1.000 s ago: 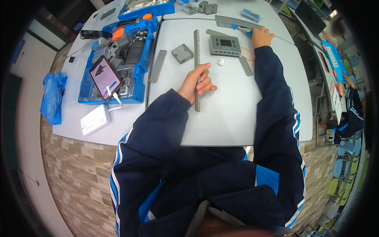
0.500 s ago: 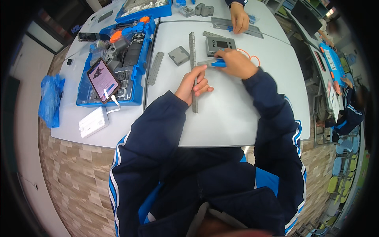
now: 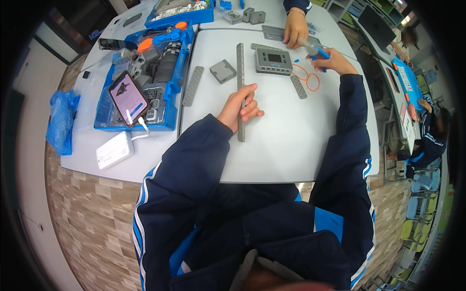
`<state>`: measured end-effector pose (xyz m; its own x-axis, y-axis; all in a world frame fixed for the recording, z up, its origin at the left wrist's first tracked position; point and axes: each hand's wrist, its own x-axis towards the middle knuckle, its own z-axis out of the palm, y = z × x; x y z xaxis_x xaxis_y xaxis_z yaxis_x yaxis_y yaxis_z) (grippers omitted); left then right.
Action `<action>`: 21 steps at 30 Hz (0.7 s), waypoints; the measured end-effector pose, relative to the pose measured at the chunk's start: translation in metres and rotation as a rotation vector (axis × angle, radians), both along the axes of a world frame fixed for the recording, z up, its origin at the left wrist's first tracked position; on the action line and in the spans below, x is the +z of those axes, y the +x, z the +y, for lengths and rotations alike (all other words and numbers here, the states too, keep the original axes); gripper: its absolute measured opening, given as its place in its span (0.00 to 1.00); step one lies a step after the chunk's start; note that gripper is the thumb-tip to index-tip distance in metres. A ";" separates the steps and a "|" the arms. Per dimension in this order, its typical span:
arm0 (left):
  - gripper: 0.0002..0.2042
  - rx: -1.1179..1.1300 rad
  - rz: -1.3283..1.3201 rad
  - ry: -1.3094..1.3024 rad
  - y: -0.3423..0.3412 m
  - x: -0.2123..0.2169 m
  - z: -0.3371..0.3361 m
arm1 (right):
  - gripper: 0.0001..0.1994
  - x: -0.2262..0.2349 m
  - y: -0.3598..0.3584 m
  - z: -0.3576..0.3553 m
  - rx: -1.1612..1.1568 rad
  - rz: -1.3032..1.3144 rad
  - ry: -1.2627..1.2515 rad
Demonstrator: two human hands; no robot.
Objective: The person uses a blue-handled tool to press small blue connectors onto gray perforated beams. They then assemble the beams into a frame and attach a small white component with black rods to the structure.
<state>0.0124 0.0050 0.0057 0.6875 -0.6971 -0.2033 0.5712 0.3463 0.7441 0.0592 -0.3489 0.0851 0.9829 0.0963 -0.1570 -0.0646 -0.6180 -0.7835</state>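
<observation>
Seen from above, a person's left hand (image 3: 241, 107) has its fingers curled around a long gray bar (image 3: 241, 72), which points away down the middle of a white surface (image 3: 276, 150). The right hand (image 3: 335, 62) has its fingers closed on a blue-handled tool (image 3: 320, 52), out past a gray control box (image 3: 273, 60). The tool's tip is close to a co-worker's hand (image 3: 295, 28), so a careless swing could jab it. An orange loop (image 3: 313, 82) lies below the tool and could snag if the hand drops low. The left grip looks light; a bump at the bar's far end might twist it. Left of the bar, a gray block (image 3: 223, 72) and a blue case (image 3: 170, 109) limit sideways movement. The most open room is toward the near edge, right of the bar.
</observation>
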 end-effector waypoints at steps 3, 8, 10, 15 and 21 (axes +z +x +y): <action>0.24 0.002 -0.004 0.007 0.000 0.001 -0.002 | 0.13 -0.042 0.016 -0.033 -0.379 -0.080 0.341; 0.24 0.004 0.002 0.008 0.001 0.001 -0.003 | 0.10 -0.077 0.051 -0.060 -0.553 -0.167 0.311; 0.24 0.006 -0.002 0.008 0.001 0.001 -0.003 | 0.10 -0.082 0.067 -0.062 -0.584 -0.166 0.324; 0.24 0.003 -0.011 0.013 0.001 0.002 -0.002 | 0.11 -0.093 0.101 -0.065 -0.688 -0.243 0.250; 0.23 0.005 -0.024 0.006 0.000 0.001 -0.003 | 0.12 -0.104 0.093 -0.057 -0.796 -0.450 0.434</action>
